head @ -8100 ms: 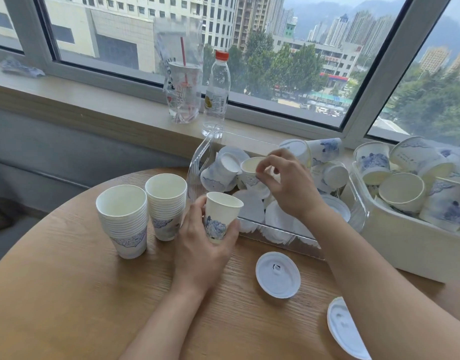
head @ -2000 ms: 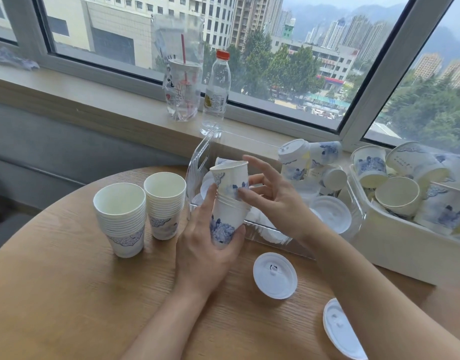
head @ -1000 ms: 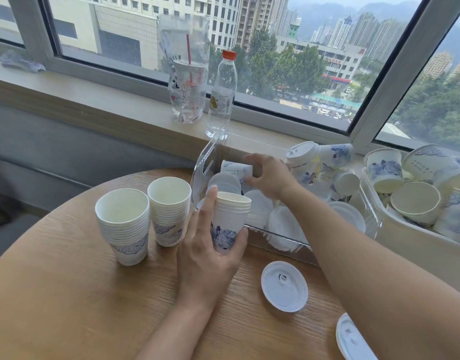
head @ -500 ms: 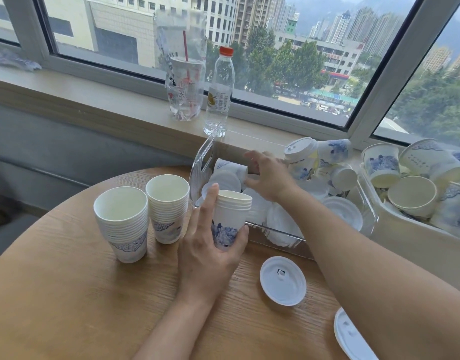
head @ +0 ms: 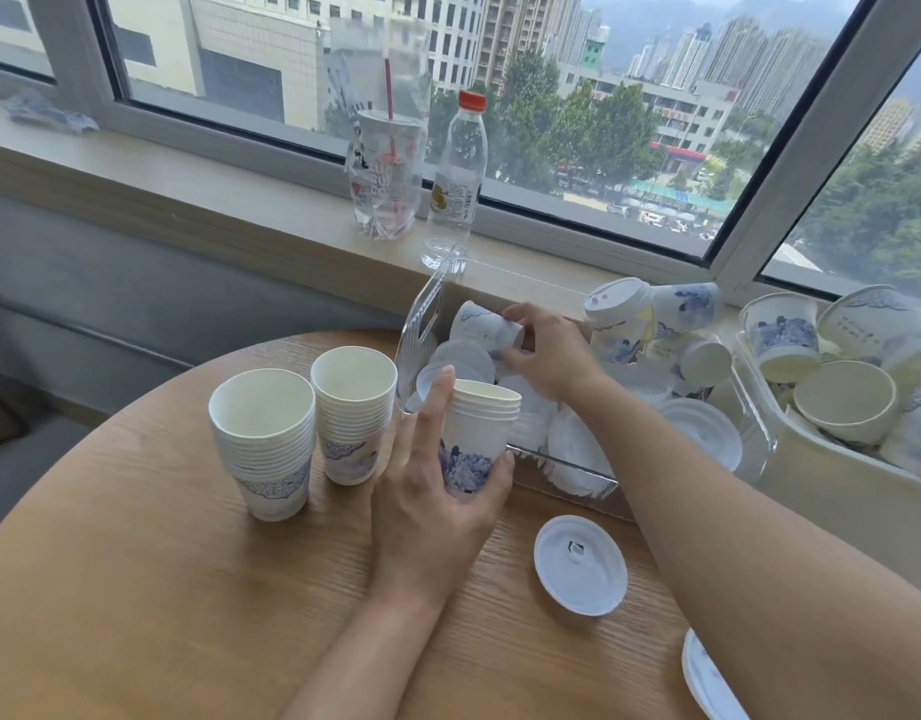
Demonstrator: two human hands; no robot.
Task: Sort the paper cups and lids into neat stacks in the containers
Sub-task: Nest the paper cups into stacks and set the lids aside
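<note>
My left hand (head: 431,517) holds a short stack of nested blue-and-white paper cups (head: 476,434) upright just in front of the clear plastic container (head: 422,324). Inside that container my right hand (head: 549,350) grips a single paper cup (head: 481,324) lying on its side above several white lids (head: 700,431). Two taller cup stacks stand on the table to the left, one (head: 265,439) nearer and one (head: 353,413) behind it. More loose cups lie at the container's far end (head: 650,317).
A white bin (head: 837,491) at the right holds several loose cups. One white lid (head: 580,571) lies on the round wooden table (head: 136,589), another (head: 707,678) at the bottom right edge. A water bottle (head: 455,168) and a bagged drink cup (head: 385,168) stand on the windowsill.
Since two seconds ago my right hand left the held stack and reached into the clear container, taking hold of a cup lying there. My left hand keeps the stack in place.
</note>
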